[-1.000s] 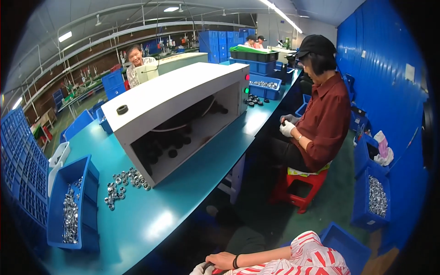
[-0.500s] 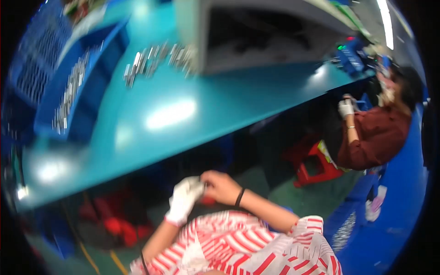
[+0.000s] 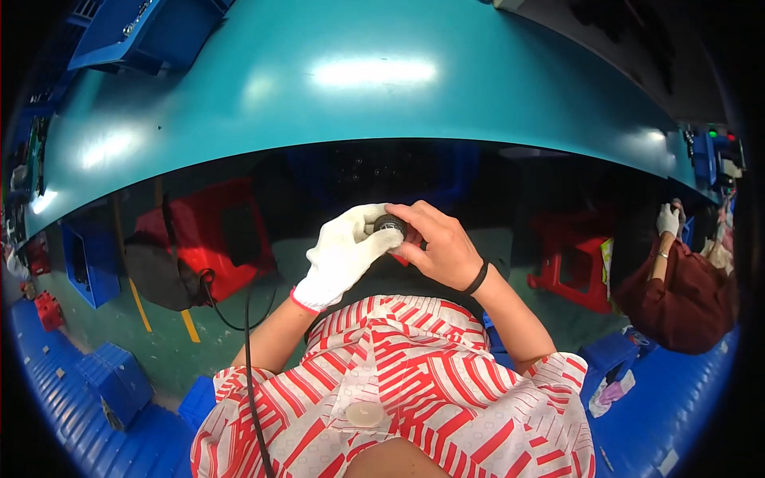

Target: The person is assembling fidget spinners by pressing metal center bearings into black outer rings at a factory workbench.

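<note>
Both hands meet in front of my body, below the near edge of the bench. My left hand (image 3: 348, 253), in a white knit glove, closes around a small round black part (image 3: 389, 224) with a ridged rim. My bare right hand (image 3: 442, 243), with a black band at the wrist, grips the same part from the other side. Fingers cover much of it, so its exact kind cannot be made out. Its upper face shows between the gloved thumb and the right fingertips.
The teal bench (image 3: 279, 103) curves ahead of me, with a blue bin (image 3: 171, 36) of metal pieces at far left. Red stools (image 3: 572, 259) stand on both sides below. A black cable (image 3: 249, 358) hangs before me. A co-worker (image 3: 677, 291) sits at right.
My view has turned and levelled, so the bench runs across the top and the blue bin sits farther toward the upper left. Both hands stay together; the black part now shows more clearly.
</note>
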The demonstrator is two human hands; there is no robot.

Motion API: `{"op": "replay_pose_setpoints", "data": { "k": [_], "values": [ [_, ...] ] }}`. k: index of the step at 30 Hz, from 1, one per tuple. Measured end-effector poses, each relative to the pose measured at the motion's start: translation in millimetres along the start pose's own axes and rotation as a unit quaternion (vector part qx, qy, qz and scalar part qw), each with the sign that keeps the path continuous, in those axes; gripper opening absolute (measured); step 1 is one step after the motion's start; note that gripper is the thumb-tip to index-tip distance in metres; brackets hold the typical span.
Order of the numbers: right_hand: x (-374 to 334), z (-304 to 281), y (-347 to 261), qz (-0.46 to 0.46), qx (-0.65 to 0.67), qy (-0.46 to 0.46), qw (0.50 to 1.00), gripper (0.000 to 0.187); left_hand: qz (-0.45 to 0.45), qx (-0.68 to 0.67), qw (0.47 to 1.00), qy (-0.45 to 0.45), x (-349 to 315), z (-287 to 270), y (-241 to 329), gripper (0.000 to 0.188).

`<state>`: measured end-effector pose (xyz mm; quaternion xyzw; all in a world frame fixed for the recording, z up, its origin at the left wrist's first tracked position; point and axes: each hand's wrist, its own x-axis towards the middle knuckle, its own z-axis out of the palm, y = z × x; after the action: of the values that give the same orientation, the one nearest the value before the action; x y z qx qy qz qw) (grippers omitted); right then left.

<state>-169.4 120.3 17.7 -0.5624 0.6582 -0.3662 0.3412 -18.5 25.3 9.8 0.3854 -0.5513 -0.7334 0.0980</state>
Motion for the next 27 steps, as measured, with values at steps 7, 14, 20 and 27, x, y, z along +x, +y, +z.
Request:
{"op": "replay_pose_setpoints", "data": {
  "k": [7, 14, 20, 27],
  "values": [
    [-1.6, 15.8, 17.1, -0.05, -0.125, 0.048, 0.99, 0.046, -0.002, 0.1, 0.994, 0.033, 6.7, 3.3, -15.2, 0.033],
    [-0.6, 5.7, 33.3, 0.16, 0.231, 0.031, 0.959, 0.042, -0.112, -0.148, 0.981, -0.053, 14.1, -3.3, -15.4, 0.038],
    [-2.6, -6.6, 38.9, 0.099, 0.148, -0.066, 0.982, 0.038, -0.085, -0.071, 0.992, -0.059, 17.3, 3.8, -12.5, 0.038],
    [-4.7, 7.0, 32.0, 0.077, 0.053, 0.046, 0.995, 0.047, -0.073, -0.223, 0.972, -0.017, 21.0, 15.5, -21.6, 0.035]
  ]
}}
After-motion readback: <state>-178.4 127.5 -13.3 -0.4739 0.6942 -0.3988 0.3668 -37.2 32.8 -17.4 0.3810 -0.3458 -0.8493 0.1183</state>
